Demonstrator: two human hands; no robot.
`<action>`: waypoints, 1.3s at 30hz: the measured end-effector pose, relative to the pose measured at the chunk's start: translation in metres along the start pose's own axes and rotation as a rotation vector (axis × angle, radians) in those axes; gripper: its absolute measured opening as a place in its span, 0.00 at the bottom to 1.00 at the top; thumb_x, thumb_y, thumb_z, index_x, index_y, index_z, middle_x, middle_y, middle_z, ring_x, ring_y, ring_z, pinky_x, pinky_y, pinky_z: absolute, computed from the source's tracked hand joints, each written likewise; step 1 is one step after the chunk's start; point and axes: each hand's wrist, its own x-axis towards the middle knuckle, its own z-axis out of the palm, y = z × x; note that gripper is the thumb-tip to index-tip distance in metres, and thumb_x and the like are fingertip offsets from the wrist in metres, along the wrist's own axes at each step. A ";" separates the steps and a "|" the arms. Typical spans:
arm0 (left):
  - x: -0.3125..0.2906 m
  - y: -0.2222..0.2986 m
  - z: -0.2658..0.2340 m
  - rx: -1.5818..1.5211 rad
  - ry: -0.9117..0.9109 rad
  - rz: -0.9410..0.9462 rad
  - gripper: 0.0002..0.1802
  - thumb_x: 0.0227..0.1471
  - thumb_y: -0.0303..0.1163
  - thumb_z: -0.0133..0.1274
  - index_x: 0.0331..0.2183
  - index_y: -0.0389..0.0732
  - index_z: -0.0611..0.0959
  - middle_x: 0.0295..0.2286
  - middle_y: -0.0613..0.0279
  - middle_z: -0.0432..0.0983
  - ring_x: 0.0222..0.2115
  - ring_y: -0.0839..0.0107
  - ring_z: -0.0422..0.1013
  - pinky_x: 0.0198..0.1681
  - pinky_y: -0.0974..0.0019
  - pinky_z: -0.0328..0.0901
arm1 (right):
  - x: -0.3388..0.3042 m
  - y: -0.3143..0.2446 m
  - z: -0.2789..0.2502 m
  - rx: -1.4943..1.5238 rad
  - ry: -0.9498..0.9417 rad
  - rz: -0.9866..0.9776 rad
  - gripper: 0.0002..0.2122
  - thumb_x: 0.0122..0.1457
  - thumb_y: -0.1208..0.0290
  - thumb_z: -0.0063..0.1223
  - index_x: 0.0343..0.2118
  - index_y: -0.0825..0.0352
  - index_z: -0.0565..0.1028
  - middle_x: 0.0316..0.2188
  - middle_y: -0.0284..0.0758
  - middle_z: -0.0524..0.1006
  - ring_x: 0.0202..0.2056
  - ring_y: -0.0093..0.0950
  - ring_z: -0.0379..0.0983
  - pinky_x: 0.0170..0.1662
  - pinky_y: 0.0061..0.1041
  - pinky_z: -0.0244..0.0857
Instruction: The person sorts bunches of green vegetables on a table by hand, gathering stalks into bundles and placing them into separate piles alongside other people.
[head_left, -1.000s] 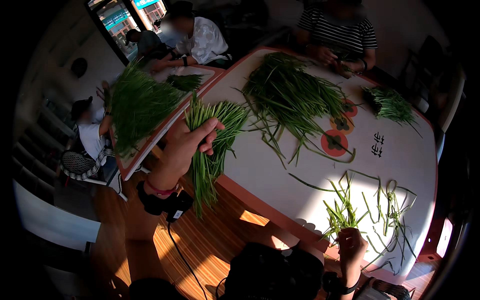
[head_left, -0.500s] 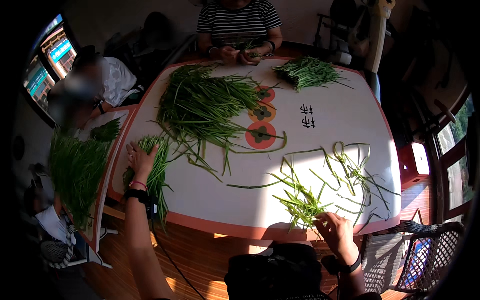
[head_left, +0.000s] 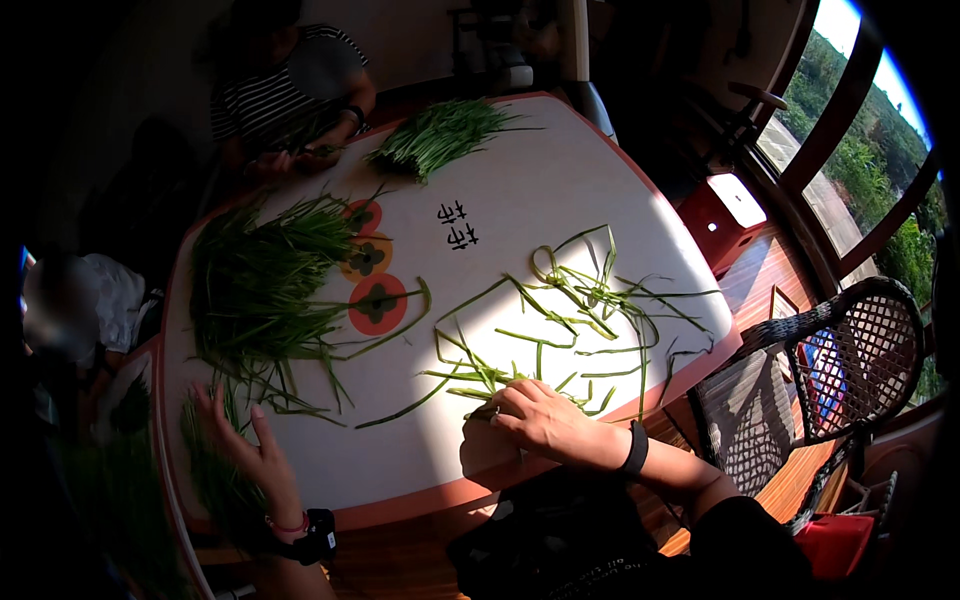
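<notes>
My left hand (head_left: 250, 452) has its fingers spread at the table's left edge, by a bundle of green chives (head_left: 208, 465) partly hidden in shadow. My right hand (head_left: 545, 420) bends over the near side of the loose chive scraps (head_left: 482, 372), its fingers pressed together. What the fingertips hold, if anything, is hidden. A large heap of long chives (head_left: 262, 275) lies beyond my left hand. More pale stalks (head_left: 590, 295) are scattered in the sunlit area past my right hand.
On the white table (head_left: 400, 450), a neat chive bunch (head_left: 445, 138) lies at the far edge. Across sits a person in a striped top (head_left: 290, 85), hands together; another person (head_left: 100, 300) is at left. A woven chair (head_left: 860, 360) and red stool (head_left: 722, 222) stand at right.
The view has swung to the right. My right hand has moved left along the near side of the scraps. My left hand stays by the bundle, fingers spread.
</notes>
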 end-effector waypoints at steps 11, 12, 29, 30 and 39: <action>-0.026 0.115 0.015 -0.826 -0.272 -0.358 0.17 0.52 0.27 0.42 0.45 0.34 0.68 0.57 0.48 0.51 0.59 0.60 0.46 0.60 0.55 0.37 | -0.020 0.153 -0.074 -0.036 0.303 0.330 0.15 0.45 0.69 0.57 0.38 0.62 0.71 0.37 0.35 0.68 0.42 0.36 0.63 0.47 0.34 0.58; -0.026 0.121 0.015 -0.874 -0.297 -0.373 0.17 0.52 0.28 0.42 0.45 0.34 0.68 0.57 0.47 0.51 0.59 0.60 0.46 0.60 0.55 0.38 | -0.019 0.172 -0.069 -0.054 0.354 0.330 0.17 0.46 0.66 0.58 0.40 0.62 0.70 0.37 0.36 0.68 0.42 0.37 0.63 0.46 0.34 0.58; -0.041 0.144 -0.002 -1.060 -0.320 -0.431 0.13 0.54 0.30 0.43 0.42 0.37 0.71 0.52 0.49 0.60 0.56 0.64 0.53 0.59 0.61 0.42 | -0.064 0.057 -0.038 -0.006 -0.097 0.366 0.20 0.42 0.68 0.58 0.40 0.67 0.68 0.36 0.39 0.66 0.38 0.38 0.65 0.38 0.34 0.62; -0.042 0.144 -0.002 -1.058 -0.320 -0.430 0.13 0.54 0.30 0.43 0.42 0.37 0.72 0.52 0.49 0.60 0.56 0.64 0.53 0.59 0.61 0.43 | -0.072 0.063 -0.033 0.085 -0.058 0.320 0.17 0.43 0.71 0.57 0.38 0.67 0.69 0.34 0.40 0.67 0.37 0.38 0.66 0.37 0.34 0.63; -0.052 0.132 -0.019 -1.175 -0.270 -0.532 0.11 0.53 0.26 0.43 0.40 0.37 0.72 0.51 0.50 0.63 0.55 0.65 0.56 0.57 0.63 0.49 | -0.163 0.035 -0.060 0.232 -0.263 0.393 0.09 0.48 0.75 0.48 0.34 0.64 0.73 0.29 0.42 0.73 0.30 0.41 0.72 0.32 0.33 0.67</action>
